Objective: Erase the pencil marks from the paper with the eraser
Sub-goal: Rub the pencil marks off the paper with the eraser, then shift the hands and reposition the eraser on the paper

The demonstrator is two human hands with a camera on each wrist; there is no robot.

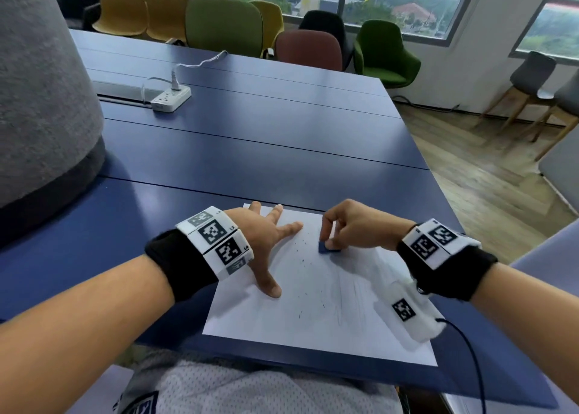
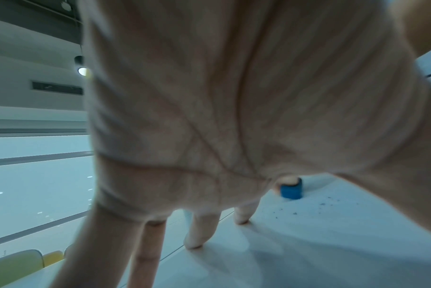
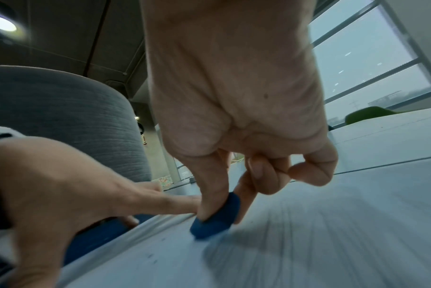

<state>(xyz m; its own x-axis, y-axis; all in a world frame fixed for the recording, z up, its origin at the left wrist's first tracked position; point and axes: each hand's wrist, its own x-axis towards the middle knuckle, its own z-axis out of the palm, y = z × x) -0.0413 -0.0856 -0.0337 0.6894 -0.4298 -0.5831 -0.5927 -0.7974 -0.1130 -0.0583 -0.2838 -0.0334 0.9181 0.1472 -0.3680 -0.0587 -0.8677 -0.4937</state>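
One small blue rubber eraser (image 1: 329, 247) sits pinched between thumb and fingers of the right hand (image 1: 357, 225), its tip pressed on the far half of the single white paper sheet (image 1: 313, 313), long axis tilted up off the page. Left hand (image 1: 266, 241) lies flat with fingers splayed, pinning the sheet's left side to the dark blue table (image 1: 250, 138), and faint grey pencil marks (image 1: 341, 307) plus dark crumbs lie between the two hands.

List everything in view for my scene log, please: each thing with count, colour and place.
Rectangular paper sheet: one, white, near table edge, faint pencil marks and dark crumbs on it.
Small blue eraser: one, on the paper's far right part.
Long table: one, dark blue.
Plastic power strip: one, white, far left of table, cable plugged in.
Upholstered chairs: several; yellow, green, maroon, black; beyond the table.
Left hand: fingers spread, pressing the paper.
Right hand: fingers pinching the eraser.
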